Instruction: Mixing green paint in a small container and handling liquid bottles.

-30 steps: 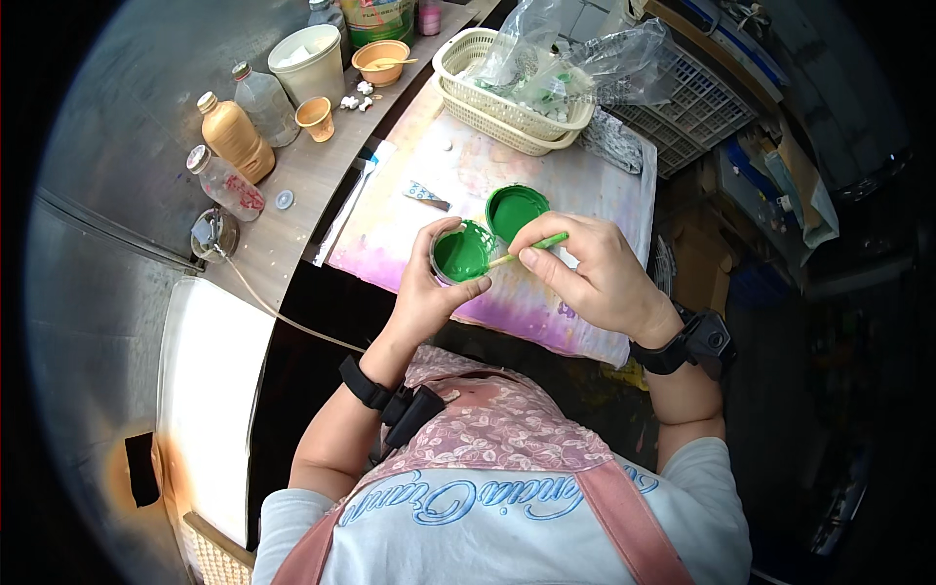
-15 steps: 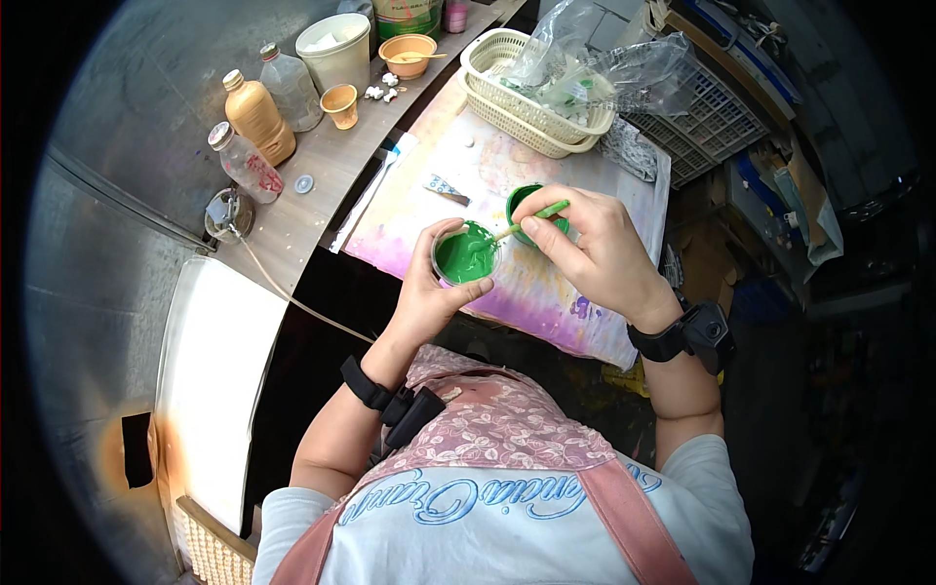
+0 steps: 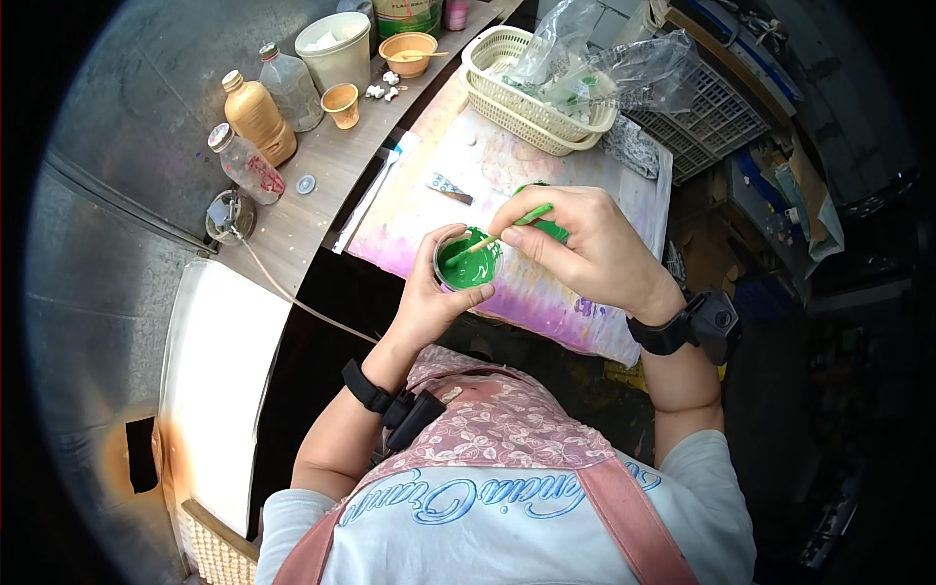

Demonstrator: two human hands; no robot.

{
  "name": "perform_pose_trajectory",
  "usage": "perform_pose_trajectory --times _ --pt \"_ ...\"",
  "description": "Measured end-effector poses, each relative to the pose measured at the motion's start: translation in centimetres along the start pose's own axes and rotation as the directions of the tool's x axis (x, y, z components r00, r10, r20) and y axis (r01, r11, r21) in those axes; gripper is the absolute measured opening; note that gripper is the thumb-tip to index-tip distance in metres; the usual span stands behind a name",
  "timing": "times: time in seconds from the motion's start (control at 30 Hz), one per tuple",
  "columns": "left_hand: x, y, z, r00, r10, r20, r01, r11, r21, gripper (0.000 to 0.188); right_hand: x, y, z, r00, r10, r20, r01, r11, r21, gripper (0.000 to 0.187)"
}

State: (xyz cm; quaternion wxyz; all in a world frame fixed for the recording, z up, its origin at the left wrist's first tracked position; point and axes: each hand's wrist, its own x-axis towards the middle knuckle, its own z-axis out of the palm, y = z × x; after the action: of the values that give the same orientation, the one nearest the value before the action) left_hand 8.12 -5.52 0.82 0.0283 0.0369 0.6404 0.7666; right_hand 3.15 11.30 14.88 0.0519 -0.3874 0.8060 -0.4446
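Observation:
My left hand is wrapped round a small clear cup of green paint, held above the near left part of the stained board. Pinched in my right hand is a thin stick, its upper end coated green. The stick's lower end dips into the paint inside the cup. Beyond my right hand stands a second container of green paint, mostly hidden behind the fingers. A small blue-and-white patterned strip lies on the board near the cup.
The paint-stained board carries a cream plastic basket with clear bags at its far side. Bottles, a white bucket and small orange tubs line the bench at left. Crates stand at right.
My right hand has shifted slightly left, carrying the stick's lower end further left across the paint in the cup. My left hand and the cup stay nearly in place.

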Motion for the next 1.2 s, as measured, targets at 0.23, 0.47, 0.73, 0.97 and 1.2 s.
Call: perform_pose_trajectory --times 0.23,0.47,0.73,0.97,1.2 --pt "0.0 0.0 -0.5 0.998 0.05 -0.028 -0.048 0.995 0.083 0.074 -0.1 1.4 -0.1 1.0 0.021 -0.022 -0.025 0.983 -0.183 0.01" --pt "-0.3 0.0 -0.6 0.998 0.046 -0.04 -0.043 0.997 0.068 0.072 -0.8 0.1 0.7 0.998 0.031 0.054 -0.024 0.991 -0.131 0.008" --pt "-0.4 -0.2 -0.6 0.997 0.051 -0.049 -0.048 0.997 0.063 0.073 0.1 0.9 1.8 0.992 -0.047 -0.115 0.026 0.983 -0.181 0.006" --pt "-0.4 -0.3 -0.7 0.998 0.052 -0.045 -0.051 0.999 0.017 0.074 -0.1 -0.3 2.2 0.997 -0.077 0.001 0.077 0.991 -0.111 0.007" --pt "-0.3 0.0 -1.0 0.998 0.051 -0.045 -0.047 0.995 0.086 0.074 -0.6 0.3 1.9 0.996 -0.019 -0.09 0.004 0.987 -0.162 0.007"
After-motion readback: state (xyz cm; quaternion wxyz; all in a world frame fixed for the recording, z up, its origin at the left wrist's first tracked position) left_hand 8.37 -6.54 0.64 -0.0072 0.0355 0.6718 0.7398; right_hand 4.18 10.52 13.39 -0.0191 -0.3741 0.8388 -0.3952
